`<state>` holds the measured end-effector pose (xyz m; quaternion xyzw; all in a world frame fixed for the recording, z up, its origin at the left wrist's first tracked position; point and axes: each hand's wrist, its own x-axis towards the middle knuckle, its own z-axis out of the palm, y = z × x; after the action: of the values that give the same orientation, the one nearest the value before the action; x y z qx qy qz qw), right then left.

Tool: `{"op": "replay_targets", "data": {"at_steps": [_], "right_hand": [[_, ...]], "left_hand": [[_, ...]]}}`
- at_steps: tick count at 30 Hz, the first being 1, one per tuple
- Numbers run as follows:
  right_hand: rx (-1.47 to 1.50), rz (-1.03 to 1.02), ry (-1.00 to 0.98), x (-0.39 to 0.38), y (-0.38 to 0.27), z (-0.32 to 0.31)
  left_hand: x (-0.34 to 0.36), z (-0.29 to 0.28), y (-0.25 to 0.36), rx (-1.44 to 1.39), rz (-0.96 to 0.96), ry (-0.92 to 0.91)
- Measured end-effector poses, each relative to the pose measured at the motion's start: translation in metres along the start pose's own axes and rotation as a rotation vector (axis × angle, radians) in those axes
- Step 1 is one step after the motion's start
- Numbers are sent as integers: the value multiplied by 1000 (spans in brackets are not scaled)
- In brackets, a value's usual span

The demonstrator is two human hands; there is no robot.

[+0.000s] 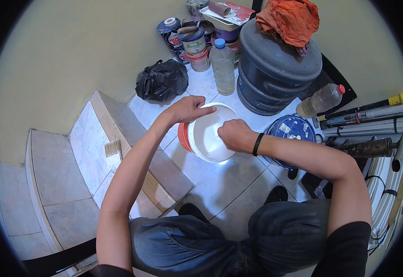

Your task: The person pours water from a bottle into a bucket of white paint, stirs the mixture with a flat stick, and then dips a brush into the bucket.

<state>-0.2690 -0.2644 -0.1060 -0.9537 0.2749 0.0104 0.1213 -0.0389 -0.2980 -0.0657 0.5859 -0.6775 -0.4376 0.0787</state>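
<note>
A white-lined bucket (213, 150) with an orange outside stands on the tiles before me. My left hand (190, 110) is closed on its upper-left rim, thumb along the edge. My right hand (234, 136) is in a fist over the bucket's inside, at the right; whatever it may hold is hidden. A paintbrush (114, 154) with pale bristles lies on the tiled step to the left. Right of the bucket, partly under my right forearm, is a blue, paint-spattered container (294, 131).
Tiled steps (63, 184) rise at left. Behind the bucket stand a black bag (160, 81), a plastic bottle (222, 69), paint cans (194, 51) and a large grey barrel (268, 78) with orange cloth (287, 21). Another bottle (319, 99), pipes and tools (363, 127) crowd the right.
</note>
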Motion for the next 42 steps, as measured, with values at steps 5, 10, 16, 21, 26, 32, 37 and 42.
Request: {"op": "replay_targets", "data": {"at_steps": [5, 10, 16, 21, 26, 32, 37, 42], "right_hand": [[452, 195, -81, 9, -12, -5], [57, 60, -14, 11, 11, -8], [-167, -63, 85, 16, 26, -7], [156, 87, -92, 3, 0, -3], [439, 206, -63, 11, 1, -26], [85, -10, 76, 10, 1, -49], [-74, -80, 16, 4, 12, -39], [-125, -101, 27, 6, 21, -38]], "left_hand": [[-1, 1, 1, 45, 27, 4], [1, 3, 4, 97, 18, 0], [3, 4, 0, 73, 47, 11], [0, 2, 2, 59, 17, 11], [-3, -1, -1, 19, 14, -4], [-4, -1, -12, 27, 21, 8], [-1, -3, -9, 41, 35, 0], [1, -1, -8, 42, 39, 7]]}}
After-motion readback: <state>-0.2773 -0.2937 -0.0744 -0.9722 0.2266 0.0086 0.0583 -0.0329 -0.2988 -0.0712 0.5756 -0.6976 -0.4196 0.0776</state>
